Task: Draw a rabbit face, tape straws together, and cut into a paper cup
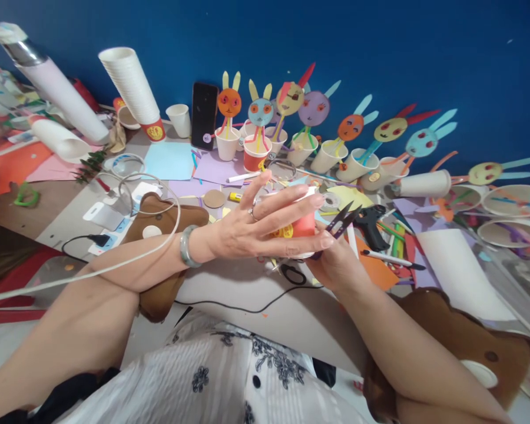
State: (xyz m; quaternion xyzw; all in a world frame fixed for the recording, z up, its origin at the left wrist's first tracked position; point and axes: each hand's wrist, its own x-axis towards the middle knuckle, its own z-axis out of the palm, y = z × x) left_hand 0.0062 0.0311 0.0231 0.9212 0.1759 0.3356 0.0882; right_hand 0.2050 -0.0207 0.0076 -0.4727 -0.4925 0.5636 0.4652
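My left hand (265,221) stretches its fingers, spread apart, across the front of a red and white paper cup (302,232). Its fingertips reach to my right hand (338,259), which is closed at the cup's right end. Small dark-bladed scissors (342,219) stick up out of my right hand, blades apart. How far the right fingers also wrap the cup is hidden. Behind my hands stands a row of paper cups bearing rabbit-faced paper figures, among them an orange one (229,103) and a blue one (260,112).
A tall stack of paper cups (132,82) and a phone (204,115) stand by the blue wall. A white cable (159,235) crosses over my left arm. Right of my hands lie a black glue gun (373,227), a marker (393,259) and a white paper roll (463,274).
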